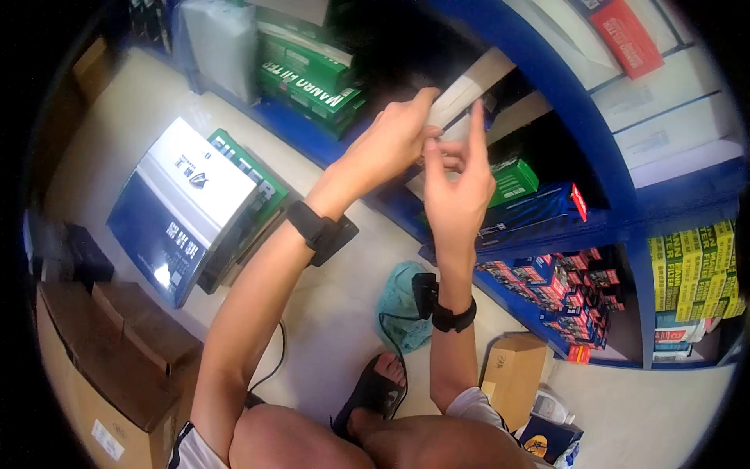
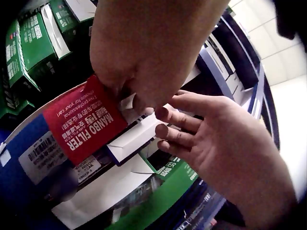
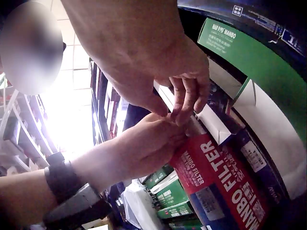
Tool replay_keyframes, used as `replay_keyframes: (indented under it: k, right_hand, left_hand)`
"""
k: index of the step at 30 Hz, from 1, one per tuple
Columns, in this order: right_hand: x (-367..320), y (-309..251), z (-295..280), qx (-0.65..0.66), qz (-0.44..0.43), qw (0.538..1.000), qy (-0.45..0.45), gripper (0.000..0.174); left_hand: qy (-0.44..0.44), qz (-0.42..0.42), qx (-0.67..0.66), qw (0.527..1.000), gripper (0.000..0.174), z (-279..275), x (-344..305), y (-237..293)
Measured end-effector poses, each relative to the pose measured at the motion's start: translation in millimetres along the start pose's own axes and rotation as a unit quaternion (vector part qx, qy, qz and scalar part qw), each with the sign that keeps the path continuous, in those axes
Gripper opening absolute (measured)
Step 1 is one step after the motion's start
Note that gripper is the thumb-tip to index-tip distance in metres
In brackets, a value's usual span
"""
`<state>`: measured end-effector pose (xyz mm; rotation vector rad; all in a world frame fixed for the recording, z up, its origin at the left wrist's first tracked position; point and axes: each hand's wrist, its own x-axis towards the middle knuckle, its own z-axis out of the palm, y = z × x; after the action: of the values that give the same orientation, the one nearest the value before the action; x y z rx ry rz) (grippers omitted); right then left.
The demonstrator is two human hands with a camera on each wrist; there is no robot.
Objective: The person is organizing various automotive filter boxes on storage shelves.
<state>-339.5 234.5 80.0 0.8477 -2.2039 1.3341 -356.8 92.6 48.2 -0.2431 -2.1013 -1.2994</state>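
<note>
A red and blue filter box (image 2: 84, 122) (image 3: 225, 179) lies among other boxes, seen in both wrist views. My left hand (image 1: 387, 141) (image 2: 144, 52) (image 3: 144, 146) has curled fingers pinching at the end of this box; its fingertips are partly hidden. Thumb close to the left fingertips, my right hand (image 1: 461, 187) (image 2: 230, 139) (image 3: 153, 62) has its index finger extended and the others loosely bent, holding nothing visible. A pale box edge (image 1: 469, 90) shows just beyond both hands in the head view.
Green filter boxes (image 1: 308, 82) fill the blue shelf (image 1: 637, 211), with small boxes (image 1: 562, 301) on its lower level. White and blue boxes (image 1: 183, 203) stand on the floor at left, above brown cartons (image 1: 117, 352). A teal cloth (image 1: 402, 305) lies near the foot.
</note>
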Motion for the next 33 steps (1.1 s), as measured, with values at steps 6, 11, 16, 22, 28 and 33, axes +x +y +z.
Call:
replay_keyframes:
  k: [6,11,16,22,28,33]
  right_hand:
    - [-15,-19,6,0.003,-0.039,0.998,0.055,0.066]
    - [-41,-30,38,0.093,-0.028,0.995,-0.002,0.049]
    - [-66,-38,85,0.124,0.044,0.983,-0.128,0.040]
    - [-107,-40,150,0.064,0.030,0.969,-0.236,0.067]
    - [-108,-14,187,0.082,0.127,0.942,-0.300,0.064]
    - [-104,-1,202,0.184,0.199,0.911,-0.309,0.044]
  left_hand:
    - [0.057,0.014,0.069,0.996,0.051,-29,-48,23]
    - [0.129,-0.003,0.222,0.966,0.042,-74,-110,38]
    - [0.200,-0.110,0.349,0.909,0.033,-126,-171,52]
    - [0.297,-0.257,0.471,0.790,0.041,-183,-244,51]
    - [0.349,-0.309,0.423,0.777,0.057,-197,-291,29]
    - [0.465,-0.349,0.310,0.752,0.069,-202,-303,20]
